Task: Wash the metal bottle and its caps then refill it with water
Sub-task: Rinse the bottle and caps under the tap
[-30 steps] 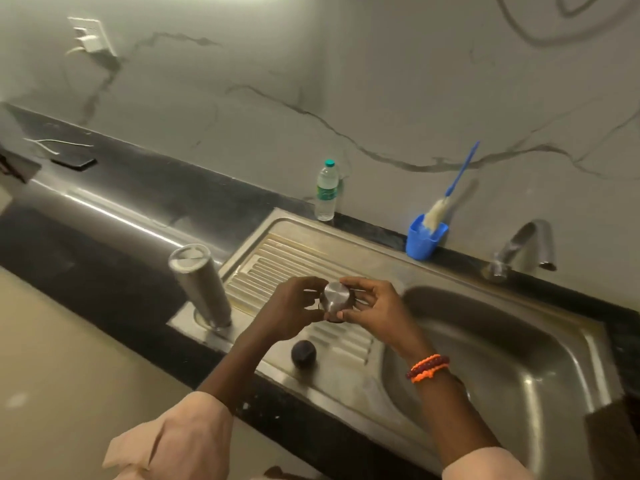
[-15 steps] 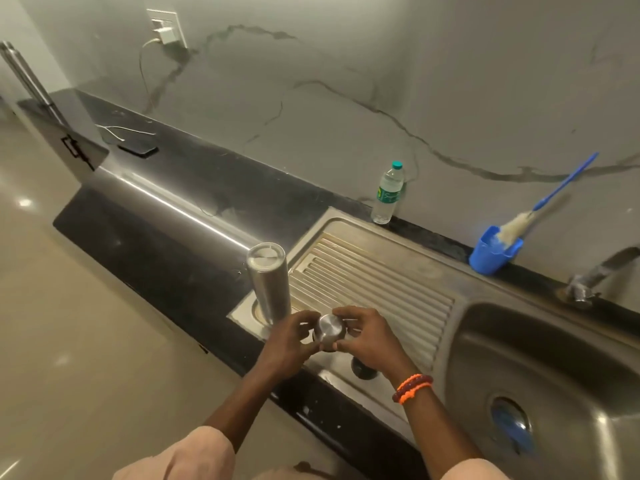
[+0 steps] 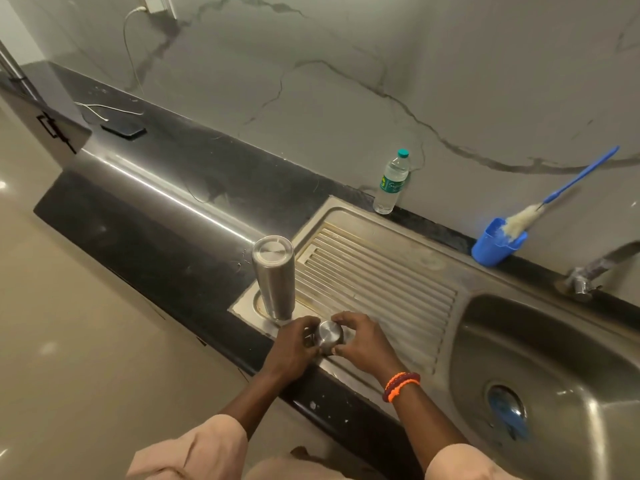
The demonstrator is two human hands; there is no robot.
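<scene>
Right now the small round shiny metal cap (image 3: pixel 329 334) sits between both hands at the front left corner of the steel sink's ribbed draining board (image 3: pixel 377 282). The left hand (image 3: pixel 294 344) and the right hand (image 3: pixel 363 344) each curl their fingers round it, flat top up. The tall silver metal bottle (image 3: pixel 275 277) stands upside down just behind, nearer the left hand. The tap (image 3: pixel 588 275) is far off to the right.

Plastic bottle (image 3: pixel 391 183), phone (image 3: pixel 123 129), blue cup (image 3: pixel 493 247)
</scene>
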